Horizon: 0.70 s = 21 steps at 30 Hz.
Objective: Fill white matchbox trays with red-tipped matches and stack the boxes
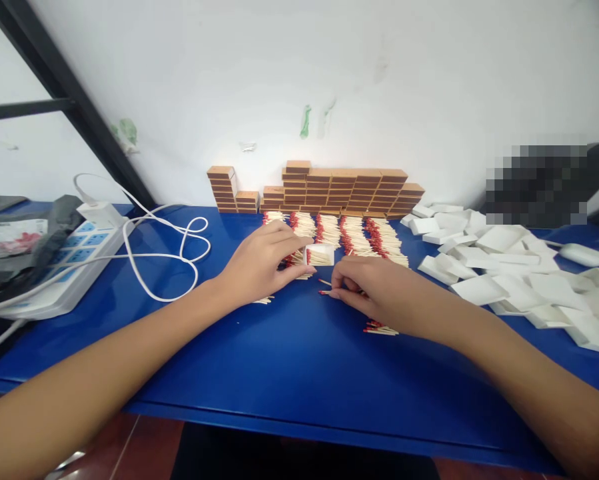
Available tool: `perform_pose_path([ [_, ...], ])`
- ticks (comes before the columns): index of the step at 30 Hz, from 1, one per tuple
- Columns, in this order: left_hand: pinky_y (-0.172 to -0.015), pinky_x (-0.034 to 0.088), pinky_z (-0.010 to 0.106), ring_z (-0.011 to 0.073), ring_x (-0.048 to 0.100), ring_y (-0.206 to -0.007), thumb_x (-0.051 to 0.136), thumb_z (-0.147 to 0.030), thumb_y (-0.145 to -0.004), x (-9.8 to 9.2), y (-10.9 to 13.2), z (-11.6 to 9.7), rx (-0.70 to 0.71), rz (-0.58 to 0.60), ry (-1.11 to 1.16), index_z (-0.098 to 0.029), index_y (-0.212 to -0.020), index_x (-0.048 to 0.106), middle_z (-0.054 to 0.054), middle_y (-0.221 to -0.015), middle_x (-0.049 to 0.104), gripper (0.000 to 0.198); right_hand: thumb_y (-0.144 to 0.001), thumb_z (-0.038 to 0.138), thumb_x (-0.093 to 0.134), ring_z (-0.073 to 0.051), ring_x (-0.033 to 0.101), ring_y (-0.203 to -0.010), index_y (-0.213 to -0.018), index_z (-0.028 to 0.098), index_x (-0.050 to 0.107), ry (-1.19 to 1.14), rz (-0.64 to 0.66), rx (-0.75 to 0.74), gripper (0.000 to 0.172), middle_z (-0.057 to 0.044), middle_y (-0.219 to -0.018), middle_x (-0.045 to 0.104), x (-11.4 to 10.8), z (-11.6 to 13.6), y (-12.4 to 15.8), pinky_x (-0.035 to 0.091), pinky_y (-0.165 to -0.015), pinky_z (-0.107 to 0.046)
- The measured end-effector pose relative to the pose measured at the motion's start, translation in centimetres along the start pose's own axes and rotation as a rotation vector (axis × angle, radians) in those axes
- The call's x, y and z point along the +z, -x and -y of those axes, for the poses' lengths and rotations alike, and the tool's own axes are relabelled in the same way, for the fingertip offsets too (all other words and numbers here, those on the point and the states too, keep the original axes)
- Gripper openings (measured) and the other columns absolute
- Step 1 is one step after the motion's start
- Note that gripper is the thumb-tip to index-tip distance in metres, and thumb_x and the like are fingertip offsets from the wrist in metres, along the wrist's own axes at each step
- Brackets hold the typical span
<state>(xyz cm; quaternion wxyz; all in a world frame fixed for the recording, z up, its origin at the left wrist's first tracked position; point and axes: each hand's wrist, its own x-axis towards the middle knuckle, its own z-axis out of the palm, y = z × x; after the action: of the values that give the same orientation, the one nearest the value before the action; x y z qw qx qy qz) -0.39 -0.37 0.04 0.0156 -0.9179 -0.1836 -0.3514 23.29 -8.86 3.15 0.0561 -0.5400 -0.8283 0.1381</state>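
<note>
My left hand [265, 261] grips a small white matchbox tray [331, 255] by its left end, between thumb and fingers. Several matches [318, 259] lie inside the tray. To its right, my right hand [362, 283] is closed in a pinch on red-tipped matches [325, 292], their heads sticking out to the left past the fingertips. Behind both hands, loose matches [358, 235] are laid in several rows with red heads to the left. A few more matches [382, 329] show beneath my right hand, partly hidden by it.
Brown matchboxes [319, 190] stand stacked along the wall. White empty trays [519, 267] are heaped on the right of the blue table [239, 373]. At left lie a power strip [74, 260], a looping white cable [195, 270] and a dark plastic bag [34, 240].
</note>
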Motion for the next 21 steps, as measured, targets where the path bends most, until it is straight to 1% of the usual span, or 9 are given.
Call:
perform_pose_path([
  [5, -0.090, 0.059, 0.041, 0.0246, 0.067, -0.097, 0.077, -0.042, -0.096, -0.03, -0.04, -0.19, -0.014, 0.003, -0.001, -0.014, -0.124, 0.073, 0.008, -0.093, 0.075, 0.040, -0.102, 0.027, 0.061, -0.017, 0.058, -0.075, -0.087, 0.021, 0.065, 0.011, -0.013, -0.002, 0.016, -0.003, -0.088, 0.067, 0.13, -0.16, 0.00, 0.038, -0.065, -0.029],
  [8, -0.090, 0.059, 0.041, 0.0246, 0.067, -0.096, 0.076, -0.042, -0.096, -0.08, -0.11, -0.27, -0.006, 0.000, -0.003, -0.013, -0.123, 0.074, 0.009, -0.093, 0.075, 0.040, -0.101, 0.027, 0.063, -0.018, 0.059, -0.075, -0.088, 0.021, 0.065, 0.020, -0.029, -0.008, 0.014, -0.003, -0.089, 0.068, 0.22, -0.20, 0.02, 0.037, -0.065, -0.029],
  [10, -0.090, 0.058, 0.041, 0.0244, 0.067, -0.095, 0.076, -0.043, -0.096, -0.12, -0.15, -0.25, 0.009, -0.013, -0.012, -0.012, -0.123, 0.074, 0.009, -0.093, 0.075, 0.041, -0.101, 0.030, 0.064, -0.018, 0.060, -0.077, -0.092, 0.021, 0.065, 0.027, -0.053, -0.002, 0.013, -0.004, -0.092, 0.068, 0.19, -0.21, 0.04, 0.038, -0.065, -0.030],
  [12, -0.088, 0.058, 0.040, 0.0237, 0.066, -0.094, 0.077, -0.043, -0.096, -0.15, -0.18, -0.20, 0.018, -0.025, -0.025, -0.012, -0.124, 0.073, 0.008, -0.094, 0.076, 0.042, -0.100, 0.034, 0.065, -0.019, 0.060, -0.078, -0.094, 0.021, 0.065, 0.030, -0.060, 0.017, 0.015, -0.004, -0.094, 0.068, 0.16, -0.28, 0.04, 0.038, -0.066, -0.030],
  [17, -0.087, 0.058, 0.040, 0.0232, 0.065, -0.093, 0.076, -0.043, -0.096, -0.09, -0.11, -0.03, 0.014, -0.043, -0.031, -0.012, -0.125, 0.072, 0.009, -0.094, 0.076, 0.042, -0.105, 0.034, 0.058, -0.019, 0.061, -0.080, -0.092, 0.021, 0.065, 0.008, -0.026, 0.020, 0.019, -0.005, -0.095, 0.068, 0.50, -0.75, -0.07, 0.040, -0.068, -0.031],
  [21, -0.086, 0.058, 0.040, 0.0237, 0.066, -0.093, 0.075, -0.044, -0.097, -0.01, -0.02, -0.02, -0.008, -0.026, -0.027, -0.014, -0.124, 0.073, 0.008, -0.091, 0.076, 0.041, -0.106, 0.032, 0.055, -0.020, 0.063, -0.082, -0.093, 0.020, 0.064, -0.011, -0.007, 0.005, 0.019, -0.006, -0.096, 0.069, 0.74, -0.89, -0.12, 0.043, -0.072, -0.033],
])
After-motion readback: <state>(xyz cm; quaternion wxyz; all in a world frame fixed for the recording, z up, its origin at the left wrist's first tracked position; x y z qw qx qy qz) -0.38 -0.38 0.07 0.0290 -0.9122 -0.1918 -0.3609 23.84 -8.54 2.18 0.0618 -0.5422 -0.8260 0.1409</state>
